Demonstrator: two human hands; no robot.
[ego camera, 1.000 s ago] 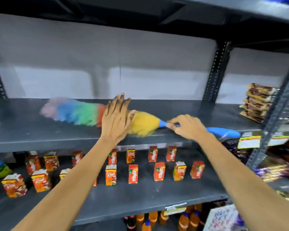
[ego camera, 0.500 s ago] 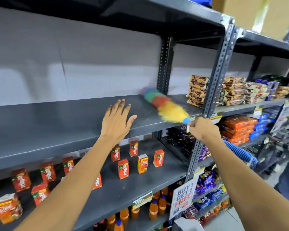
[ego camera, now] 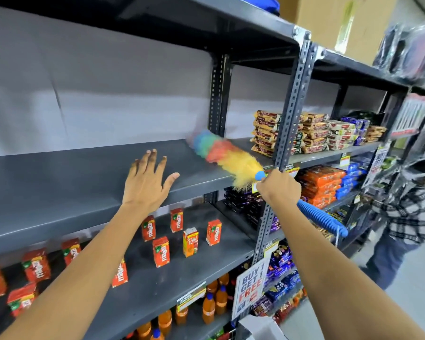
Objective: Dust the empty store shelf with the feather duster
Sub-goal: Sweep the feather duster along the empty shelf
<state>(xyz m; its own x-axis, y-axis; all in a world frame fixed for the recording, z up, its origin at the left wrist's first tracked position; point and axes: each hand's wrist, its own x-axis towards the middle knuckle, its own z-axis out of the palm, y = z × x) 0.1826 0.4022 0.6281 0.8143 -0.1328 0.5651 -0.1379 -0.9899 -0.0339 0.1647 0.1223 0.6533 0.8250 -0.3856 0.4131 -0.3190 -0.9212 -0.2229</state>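
The empty grey metal shelf (ego camera: 59, 192) runs from the left edge to the upright post at mid-right. A rainbow feather duster (ego camera: 221, 153) lies on the shelf's right end, its tip near the back wall, its blue ribbed handle (ego camera: 322, 218) sticking out toward me. My right hand (ego camera: 279, 188) is shut on the duster handle just behind the yellow fibres, at the shelf's front edge. My left hand (ego camera: 147, 182) rests flat on the shelf with fingers spread, holding nothing, left of the duster.
A perforated steel post (ego camera: 290, 133) stands right beside my right hand. Stacked biscuit packs (ego camera: 312, 133) fill the neighbouring shelf. Red juice cartons (ego camera: 161, 251) stand on the shelf below, orange bottles (ego camera: 214, 305) lower. A person in a checked shirt (ego camera: 410, 217) stands at the right.
The duster swept from the shelf's left part to its right end and now points deeper toward the back wall. My view turned right. The left hand stayed flat on the shelf.
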